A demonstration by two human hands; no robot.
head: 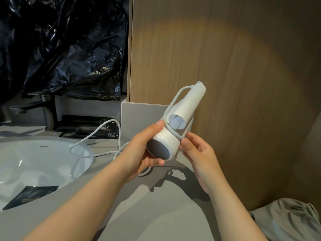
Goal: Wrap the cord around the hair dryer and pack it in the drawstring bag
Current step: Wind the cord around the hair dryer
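Roughly, the wrapping is only begun. From the head view, the one view there is, the white hair dryer (pixel 182 108) is held up over the counter (pixel 156 206), handle pointing up and away, grey end cap toward the camera. The left hand (pixel 139 150) grips the dryer's round body, thumb on top and fingers curled beneath. The right hand (pixel 196 150) pinches the cord (pixel 97 134) against the body's right side. One loop runs from the handle's tip down along the handle and crosses the body (perhaps a second pass behind, which I cannot make out). Most of the cord is loose, snaking across the counter and over the edge of the sink (pixel 34 153) before passing under the left wrist. Left to do, as I judge it: wind in that slack, tuck the end, then bag it. A grey fabric (pixel 284 221) bunched at the lower right, with a pale string showing, may be the drawstring bag, though I cannot be sure.

The counter is smooth grey, in a washroom corner. A wood panel (pixel 225 58) rises on the right, crumpled black plastic (pixel 60 40) hangs behind a dark faucet (pixel 46 110), and black sachets (pixel 86 124) lie near the wall.
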